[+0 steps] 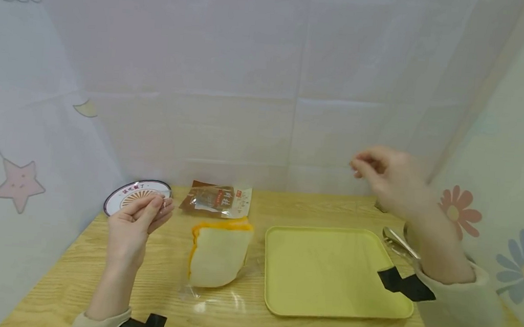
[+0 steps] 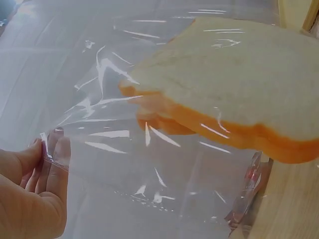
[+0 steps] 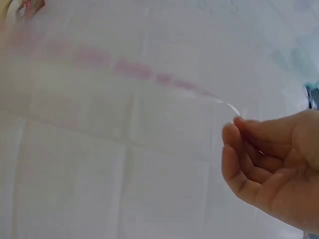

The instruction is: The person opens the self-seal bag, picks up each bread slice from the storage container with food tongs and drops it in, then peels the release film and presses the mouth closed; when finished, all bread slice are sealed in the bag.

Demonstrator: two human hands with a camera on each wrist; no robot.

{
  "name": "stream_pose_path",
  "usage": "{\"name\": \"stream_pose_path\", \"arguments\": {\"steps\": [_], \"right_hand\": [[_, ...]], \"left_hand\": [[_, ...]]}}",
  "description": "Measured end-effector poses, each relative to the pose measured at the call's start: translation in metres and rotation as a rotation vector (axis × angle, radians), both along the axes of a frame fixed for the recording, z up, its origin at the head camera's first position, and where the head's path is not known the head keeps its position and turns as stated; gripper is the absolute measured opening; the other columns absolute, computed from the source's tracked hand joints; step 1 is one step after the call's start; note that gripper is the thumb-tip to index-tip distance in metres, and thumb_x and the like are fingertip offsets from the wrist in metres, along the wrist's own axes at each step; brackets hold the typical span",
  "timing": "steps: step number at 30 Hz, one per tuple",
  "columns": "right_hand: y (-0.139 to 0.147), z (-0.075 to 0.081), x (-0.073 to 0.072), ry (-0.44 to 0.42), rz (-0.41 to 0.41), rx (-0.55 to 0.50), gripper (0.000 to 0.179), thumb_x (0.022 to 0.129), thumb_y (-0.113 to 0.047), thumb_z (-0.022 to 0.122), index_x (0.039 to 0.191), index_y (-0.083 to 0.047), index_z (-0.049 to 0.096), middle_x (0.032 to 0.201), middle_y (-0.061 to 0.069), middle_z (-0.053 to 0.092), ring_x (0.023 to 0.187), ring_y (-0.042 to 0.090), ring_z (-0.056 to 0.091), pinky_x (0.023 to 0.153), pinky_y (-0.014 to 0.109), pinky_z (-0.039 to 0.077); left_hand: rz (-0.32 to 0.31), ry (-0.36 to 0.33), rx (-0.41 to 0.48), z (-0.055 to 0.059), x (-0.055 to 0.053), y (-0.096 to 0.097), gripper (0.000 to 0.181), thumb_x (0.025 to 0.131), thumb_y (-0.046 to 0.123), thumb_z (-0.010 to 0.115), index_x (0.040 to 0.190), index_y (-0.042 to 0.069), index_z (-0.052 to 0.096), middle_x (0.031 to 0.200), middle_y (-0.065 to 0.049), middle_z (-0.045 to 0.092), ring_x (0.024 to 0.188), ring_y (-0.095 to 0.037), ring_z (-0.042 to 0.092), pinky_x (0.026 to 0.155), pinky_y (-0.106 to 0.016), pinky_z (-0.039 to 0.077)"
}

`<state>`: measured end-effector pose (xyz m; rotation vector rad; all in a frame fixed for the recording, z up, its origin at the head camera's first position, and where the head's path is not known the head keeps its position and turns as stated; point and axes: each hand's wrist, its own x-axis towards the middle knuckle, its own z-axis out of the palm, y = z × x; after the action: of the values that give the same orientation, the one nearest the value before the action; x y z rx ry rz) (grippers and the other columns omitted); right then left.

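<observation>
My left hand (image 1: 130,225) pinches the edge of a clear plastic bag (image 2: 154,184) between thumb and fingers. Inside the bag are white bread slices (image 1: 220,255) with an orange crust, seen large as bread (image 2: 239,79) in the left wrist view. Raised to the right, above the tray, my right hand (image 1: 390,181) is slightly blurred. Its thumb and index finger pinch the end of a thin strip with pink marks (image 3: 134,68), which stretches leftward and blurs in the right wrist view. The strip's far end is hidden from clear sight.
A yellow tray (image 1: 327,271) lies on the wooden table (image 1: 73,272), right of the bread. Metal cutlery (image 1: 401,244) sits beyond its right edge, partly behind my right forearm. A brown and white packet (image 1: 215,201) and a patterned plate (image 1: 116,201) are at the back left.
</observation>
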<state>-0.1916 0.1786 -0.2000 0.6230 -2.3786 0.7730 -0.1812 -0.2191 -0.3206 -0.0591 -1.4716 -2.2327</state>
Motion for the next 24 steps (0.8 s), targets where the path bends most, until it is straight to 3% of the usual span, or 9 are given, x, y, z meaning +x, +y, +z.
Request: {"name": "stream_pose_path", "arguments": {"steps": [2, 4, 7, 10, 14, 18, 22, 24], "right_hand": [[-0.014, -0.009, 0.01, -0.04, 0.131, 0.163, 0.009, 0.09, -0.003, 0.06, 0.093, 0.0, 0.068, 0.082, 0.01, 0.069, 0.072, 0.013, 0.063, 0.059, 0.016, 0.051], [-0.029, -0.025, 0.019, -0.091, 0.269, 0.274, 0.007, 0.088, -0.002, 0.061, 0.089, -0.002, 0.068, 0.081, 0.006, 0.067, 0.071, 0.01, 0.061, 0.061, 0.018, 0.053], [-0.05, -0.056, 0.029, -0.179, 0.467, 0.372, 0.008, 0.087, -0.002, 0.062, 0.084, -0.006, 0.067, 0.078, 0.0, 0.065, 0.068, 0.002, 0.055, 0.062, 0.014, 0.052], [-0.068, -0.088, 0.036, -0.261, 0.602, 0.429, 0.015, 0.089, -0.004, 0.061, 0.076, -0.011, 0.065, 0.073, -0.005, 0.061, 0.064, -0.004, 0.047, 0.058, 0.009, 0.045], [-0.09, -0.128, 0.043, -0.284, 0.703, 0.462, 0.016, 0.087, -0.004, 0.063, 0.074, -0.012, 0.067, 0.071, -0.006, 0.064, 0.064, -0.008, 0.047, 0.059, 0.002, 0.041], [-0.108, -0.16, 0.052, -0.384, 0.796, 0.493, 0.015, 0.088, -0.002, 0.061, 0.084, -0.008, 0.074, 0.08, -0.005, 0.071, 0.068, -0.013, 0.053, 0.061, -0.003, 0.041], [-0.123, -0.174, 0.054, -0.473, 0.923, 0.545, 0.022, 0.092, -0.003, 0.056, 0.076, -0.006, 0.07, 0.064, -0.005, 0.064, 0.054, -0.016, 0.037, 0.05, -0.003, 0.034], [-0.128, -0.175, 0.054, -0.464, 0.943, 0.553, 0.022, 0.093, -0.005, 0.056, 0.074, -0.008, 0.068, 0.062, -0.006, 0.062, 0.052, -0.016, 0.034, 0.049, -0.003, 0.033]], "left_hand": [[-0.01, 0.007, -0.007, 0.0, 0.0, 0.0, 0.011, 0.087, 0.004, 0.063, 0.095, 0.001, 0.071, 0.084, -0.008, 0.074, 0.079, -0.018, 0.072, 0.075, -0.029, 0.058], [-0.017, 0.009, -0.017, 0.0, 0.0, 0.0, 0.011, 0.087, 0.004, 0.063, 0.095, 0.001, 0.071, 0.084, -0.008, 0.074, 0.079, -0.017, 0.072, 0.075, -0.028, 0.058], [-0.023, 0.01, -0.03, -0.001, -0.001, 0.0, 0.011, 0.088, 0.004, 0.063, 0.094, 0.001, 0.071, 0.084, -0.007, 0.074, 0.079, -0.017, 0.072, 0.075, -0.029, 0.058], [-0.027, 0.012, -0.03, -0.001, -0.003, -0.001, 0.01, 0.088, 0.003, 0.063, 0.094, 0.002, 0.071, 0.083, -0.006, 0.074, 0.078, -0.016, 0.073, 0.075, -0.029, 0.058], [-0.029, 0.008, -0.021, -0.002, -0.003, -0.002, 0.01, 0.087, 0.002, 0.063, 0.093, 0.002, 0.071, 0.082, -0.006, 0.074, 0.076, -0.016, 0.073, 0.074, -0.029, 0.058], [-0.035, -0.007, -0.016, -0.004, -0.002, -0.001, 0.01, 0.087, 0.003, 0.063, 0.094, 0.001, 0.071, 0.083, -0.005, 0.075, 0.076, -0.016, 0.073, 0.073, -0.029, 0.058], [-0.028, -0.017, -0.024, -0.003, -0.001, -0.001, 0.012, 0.087, 0.005, 0.064, 0.096, -0.001, 0.07, 0.083, -0.005, 0.075, 0.077, -0.015, 0.072, 0.074, -0.029, 0.058], [-0.021, -0.017, -0.027, -0.003, -0.002, 0.0, 0.012, 0.087, 0.005, 0.064, 0.096, -0.001, 0.07, 0.083, -0.005, 0.075, 0.077, -0.015, 0.072, 0.074, -0.029, 0.058]]}}
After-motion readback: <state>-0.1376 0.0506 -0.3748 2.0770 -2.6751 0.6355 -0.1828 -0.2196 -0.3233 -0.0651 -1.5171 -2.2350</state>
